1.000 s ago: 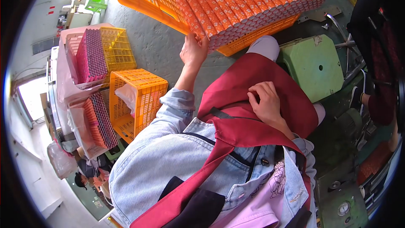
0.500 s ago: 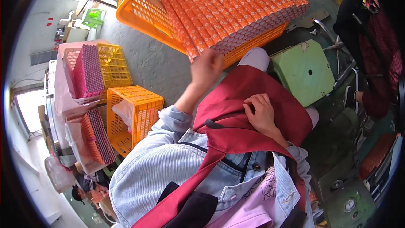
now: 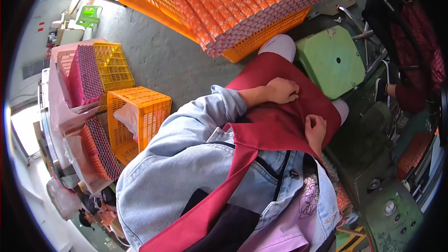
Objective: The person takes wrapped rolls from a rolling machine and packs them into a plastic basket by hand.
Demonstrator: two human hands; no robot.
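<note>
My left hand [image 3: 282,90] is over the dark red apron [image 3: 261,114] on my lap, its fingers curled in with nothing visible in them. Closer to my body on the other side, my right hand [image 3: 316,130] hovers by the apron, fingers loosely bent, a gap beside the thumb, holding nothing I can see. Beyond my knees, a large orange plastic crate [image 3: 156,2] lies with its open side toward me. It is packed with stacked rows of orange patterned paper tubes [image 3: 252,2], their round ends facing me.
A green stool [image 3: 332,63] stands beside my knee. To the left are a yellow crate [image 3: 114,67], an orange crate [image 3: 158,116], and stacks of pink tubes [image 3: 86,77]. A green machine [image 3: 392,219] with a dial sits at lower right. Another person's leg [image 3: 392,91] shows at right.
My left hand has drawn back from the near corner of the tube stack to above my lap. My right hand has shifted right, its fingers more bent. The view has turned slightly.
</note>
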